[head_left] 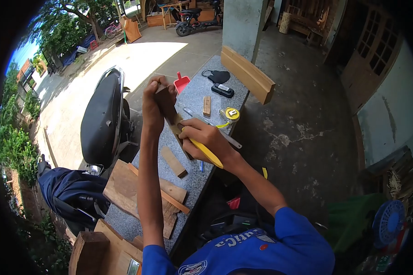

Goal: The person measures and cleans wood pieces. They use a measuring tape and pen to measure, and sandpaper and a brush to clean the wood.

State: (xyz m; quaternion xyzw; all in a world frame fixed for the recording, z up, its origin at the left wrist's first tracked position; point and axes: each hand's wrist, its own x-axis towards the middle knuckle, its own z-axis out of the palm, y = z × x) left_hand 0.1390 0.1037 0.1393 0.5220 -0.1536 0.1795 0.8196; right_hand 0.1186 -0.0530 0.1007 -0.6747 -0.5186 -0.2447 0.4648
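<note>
My left hand (pixel 155 103) is wrapped round the upper end of a dark wooden piece (pixel 168 109), which slants down over the speckled stone table (pixel 195 97). A tool with a yellow handle (pixel 208 153) is in my right hand (pixel 205 137), its fingers closed on it and its working end hidden near the wood. Close to my right hand lie a yellow tape measure (pixel 232 114) and a metal ruler (pixel 231 139). A small wood block (pixel 207 106) rests above them, and another short wooden piece (pixel 173 162) lies below my hands.
A long wooden beam (pixel 247 75) juts past the table's right edge. A black mask (pixel 217 76) and a black case (pixel 222 90) lie near it. Boards (pixel 124 188) cover the lower left. A parked motorbike (pixel 101 119) stands left of the table, and a red dustpan (pixel 181 82) behind.
</note>
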